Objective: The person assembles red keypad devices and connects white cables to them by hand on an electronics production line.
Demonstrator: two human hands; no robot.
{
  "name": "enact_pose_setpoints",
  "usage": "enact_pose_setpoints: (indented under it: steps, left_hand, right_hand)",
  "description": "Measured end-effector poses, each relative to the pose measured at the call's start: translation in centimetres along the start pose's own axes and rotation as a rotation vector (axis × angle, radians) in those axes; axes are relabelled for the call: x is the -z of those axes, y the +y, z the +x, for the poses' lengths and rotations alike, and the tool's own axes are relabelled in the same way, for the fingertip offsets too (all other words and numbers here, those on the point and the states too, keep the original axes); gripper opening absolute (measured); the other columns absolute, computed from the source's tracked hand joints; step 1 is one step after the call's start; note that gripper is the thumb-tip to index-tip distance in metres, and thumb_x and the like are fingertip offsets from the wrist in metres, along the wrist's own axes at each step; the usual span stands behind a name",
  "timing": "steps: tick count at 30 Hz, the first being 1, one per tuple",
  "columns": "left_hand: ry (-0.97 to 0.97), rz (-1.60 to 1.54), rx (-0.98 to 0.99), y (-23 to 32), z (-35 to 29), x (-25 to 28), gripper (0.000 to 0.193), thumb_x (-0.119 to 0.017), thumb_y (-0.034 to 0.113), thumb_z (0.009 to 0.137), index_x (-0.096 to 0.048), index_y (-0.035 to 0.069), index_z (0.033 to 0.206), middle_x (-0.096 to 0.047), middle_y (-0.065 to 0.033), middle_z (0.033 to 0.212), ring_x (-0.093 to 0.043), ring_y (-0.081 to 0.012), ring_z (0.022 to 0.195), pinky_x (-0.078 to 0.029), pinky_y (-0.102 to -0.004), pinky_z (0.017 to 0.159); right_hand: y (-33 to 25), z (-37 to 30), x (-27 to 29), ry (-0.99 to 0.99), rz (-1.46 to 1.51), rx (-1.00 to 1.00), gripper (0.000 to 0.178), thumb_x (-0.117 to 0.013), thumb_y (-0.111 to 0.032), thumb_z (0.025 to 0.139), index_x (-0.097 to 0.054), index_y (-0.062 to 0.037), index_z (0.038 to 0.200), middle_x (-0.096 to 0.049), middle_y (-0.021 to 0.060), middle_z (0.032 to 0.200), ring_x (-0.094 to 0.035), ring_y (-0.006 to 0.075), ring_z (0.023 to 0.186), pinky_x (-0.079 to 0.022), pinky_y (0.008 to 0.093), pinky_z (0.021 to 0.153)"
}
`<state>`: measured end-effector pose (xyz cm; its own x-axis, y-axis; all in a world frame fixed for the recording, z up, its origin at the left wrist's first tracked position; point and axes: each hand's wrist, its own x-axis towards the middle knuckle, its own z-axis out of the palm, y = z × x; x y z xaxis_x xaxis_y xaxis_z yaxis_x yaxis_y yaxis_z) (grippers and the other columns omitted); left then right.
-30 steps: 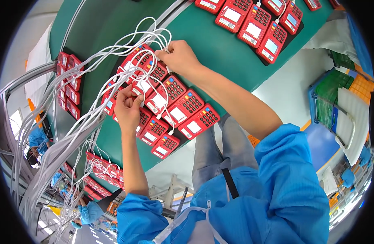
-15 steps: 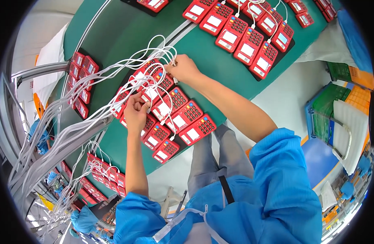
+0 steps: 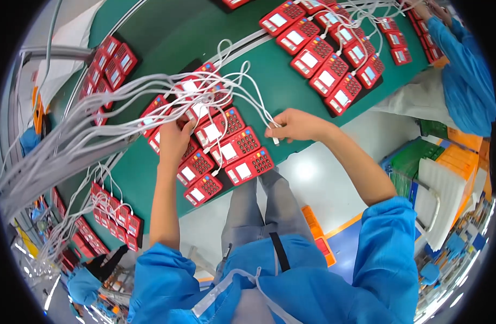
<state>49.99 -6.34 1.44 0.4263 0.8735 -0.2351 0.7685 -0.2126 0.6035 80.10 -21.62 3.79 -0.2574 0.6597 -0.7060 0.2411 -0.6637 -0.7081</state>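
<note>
Red card payment terminals (image 3: 249, 167) with keypads and small screens lie in slanting rows in front of me, with white charging cables (image 3: 124, 89) trailing over them from the left. Some cables are plugged into the terminals. My right hand (image 3: 301, 125) is closed on several white cable ends, held over the green bench edge right of the group; a plug (image 3: 275, 141) hangs below its fingers. Over the left part of the group, my left hand (image 3: 174, 141) is closed, thumb and fingers together among the cables. What it pinches is hidden.
More wired red terminals (image 3: 324, 79) lie at the upper right, where a co-worker's blue sleeve (image 3: 453, 51) reaches in. Other terminals (image 3: 118, 63) sit at the far left, and a wired group (image 3: 117, 216) at the lower left. Crates (image 3: 402, 173) stand right of the green bench (image 3: 261, 62).
My right hand has moved right and toward me, drawing cable ends away from the terminals. My left hand stays over the group. The view has shifted, and the co-worker's arms now show at upper right.
</note>
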Motion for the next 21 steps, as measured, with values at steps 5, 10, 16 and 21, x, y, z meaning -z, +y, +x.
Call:
enact_pose_setpoints:
  steps: [5,10,16,21]
  left_hand:
    - [0.034,-0.053,-0.064,1.1,-1.1,-0.2,0.044,-0.068,0.013,0.084,-0.057,0.004,0.126,-0.062,-0.004,0.08,-0.052,-0.0099,0.067,-0.042,-0.0251,0.062]
    - [0.107,0.027,-0.133,3.2,-3.0,-0.1,0.036,-0.071,0.017,0.082,-0.061,0.004,0.114,-0.059,-0.0068,0.079,-0.056,-0.0172,0.068,-0.045,-0.0293,0.063]
    - [-0.056,0.177,-0.017,4.2,-6.0,-0.2,0.035,-0.073,0.021,0.08,-0.062,0.004,0.109,-0.062,-0.0087,0.081,-0.06,-0.0239,0.068,-0.048,-0.0343,0.062]
    - [-0.013,-0.021,0.065,4.1,-5.9,-1.0,0.041,-0.074,0.005,0.076,-0.063,0.003,0.115,-0.066,-0.0051,0.082,-0.047,-0.0082,0.057,-0.041,-0.0239,0.054]
  right_hand:
    - [0.9,2.9,-2.0,0.489,-0.298,0.341,0.021,-0.066,-0.023,0.088,-0.07,-0.003,0.093,-0.065,0.0101,0.078,-0.063,0.0153,0.072,-0.05,0.0293,0.064]
    - [1.4,5.6,-3.4,0.97,-0.422,0.602,0.017,-0.064,-0.014,0.087,-0.067,0.0006,0.095,-0.068,0.0165,0.084,-0.065,0.0262,0.067,-0.049,0.0334,0.062]
    - [0.0,6.0,-3.6,0.849,-0.162,0.4,0.016,-0.062,-0.016,0.088,-0.063,0.0,0.087,-0.064,0.0186,0.076,-0.063,0.0344,0.069,-0.051,0.041,0.065]
    - [0.5,7.7,-4.8,0.54,0.396,0.311,0.02,-0.065,-0.015,0.088,-0.061,0.0044,0.087,-0.067,0.014,0.078,-0.067,0.0202,0.072,-0.054,0.0338,0.064]
